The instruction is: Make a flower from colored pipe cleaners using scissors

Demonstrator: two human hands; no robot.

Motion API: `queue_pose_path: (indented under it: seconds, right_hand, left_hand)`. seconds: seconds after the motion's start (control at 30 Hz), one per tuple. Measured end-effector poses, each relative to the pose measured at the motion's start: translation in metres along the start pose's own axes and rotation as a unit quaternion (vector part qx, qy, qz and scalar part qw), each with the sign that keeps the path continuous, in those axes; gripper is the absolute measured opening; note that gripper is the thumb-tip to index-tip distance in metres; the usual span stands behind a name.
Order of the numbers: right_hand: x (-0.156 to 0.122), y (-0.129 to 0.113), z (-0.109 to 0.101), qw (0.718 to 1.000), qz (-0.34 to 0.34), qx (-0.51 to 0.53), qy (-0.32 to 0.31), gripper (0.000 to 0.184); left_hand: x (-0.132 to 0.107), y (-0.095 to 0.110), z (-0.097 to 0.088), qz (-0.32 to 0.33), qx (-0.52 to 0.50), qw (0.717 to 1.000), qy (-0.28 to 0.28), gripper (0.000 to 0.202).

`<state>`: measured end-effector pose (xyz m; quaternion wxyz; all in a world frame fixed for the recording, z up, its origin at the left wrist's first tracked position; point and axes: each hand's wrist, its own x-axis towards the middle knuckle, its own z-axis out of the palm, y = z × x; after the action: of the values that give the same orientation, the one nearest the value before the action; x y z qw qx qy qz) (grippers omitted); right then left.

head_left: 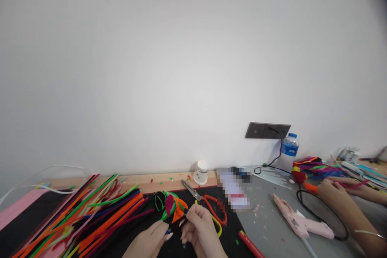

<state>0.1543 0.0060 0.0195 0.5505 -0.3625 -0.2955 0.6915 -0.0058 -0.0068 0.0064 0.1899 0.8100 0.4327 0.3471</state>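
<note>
My left hand [148, 238] is closed in a pinch low in the middle of the view. Beside it, my right hand [201, 227] has its thumb and finger pressed together on a dark strand. The strand looks like a black pipe cleaner [185, 211] and seems to run down between both hands; its lower part is hard to make out. Just beyond the fingers are bent pipe cleaner shapes in green, magenta [169, 205] and orange [180, 206]. Scissors with orange-red handles [208, 200] lie open behind my right hand, and a yellow handle [218, 225] shows beside it.
Many coloured pipe cleaners [111, 219] spread over the left side. An upturned paper cup [200, 172] stands by the wall. To the right are a red stick-like tool [250, 244], a pink glue gun [302, 221] with its cable, a water bottle [290, 149] and another person's hands [329, 193].
</note>
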Motion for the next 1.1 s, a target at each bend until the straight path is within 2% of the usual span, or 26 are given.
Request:
queue_pose_path:
  seconds: [0.1,0.23,0.3,0.43,0.53,0.67,0.83,0.97,1.03,1.1]
  right_hand:
    - [-0.002,-0.003,0.000,0.999,0.031,0.015,-0.012,0.030]
    - [-0.003,-0.006,-0.002,0.998,0.050,0.033,-0.024,0.022]
    - [-0.004,-0.008,-0.003,0.997,0.066,0.044,-0.019,0.019]
    - [-0.004,-0.009,-0.003,0.996,0.077,0.045,-0.017,0.021]
    - [-0.003,-0.008,-0.001,0.998,0.039,0.008,-0.049,0.030]
    - [-0.003,-0.003,0.001,0.989,-0.068,-0.117,-0.055,0.036]
    - [-0.013,-0.002,-0.002,0.928,-0.192,-0.319,-0.024,0.031]
    - [-0.012,-0.002,-0.003,0.916,-0.189,-0.353,-0.036,0.012]
    - [-0.009,0.001,-0.002,0.916,-0.167,-0.361,-0.056,0.028]
    - [-0.007,0.004,0.000,0.918,-0.140,-0.362,-0.075,0.034]
  left_hand:
    - [0.001,-0.012,0.011,-0.042,-0.055,0.998,0.010,0.034]
    - [0.006,-0.024,0.021,-0.147,-0.136,0.979,-0.045,0.046]
    - [0.008,-0.024,0.022,-0.175,-0.162,0.969,-0.065,0.053]
    - [0.007,-0.012,0.014,-0.150,-0.192,0.968,-0.055,0.055]
    - [0.006,-0.001,0.005,-0.151,-0.240,0.958,-0.029,0.046]
    - [0.007,0.000,0.003,-0.223,-0.345,0.911,-0.023,0.046]
    - [0.009,-0.008,0.008,-0.281,-0.412,0.866,-0.033,0.052]
    - [0.008,-0.012,0.012,-0.304,-0.469,0.827,-0.059,0.053]
    - [0.008,-0.013,0.014,-0.312,-0.497,0.806,-0.074,0.053]
    - [0.007,-0.011,0.013,-0.315,-0.519,0.790,-0.084,0.052]
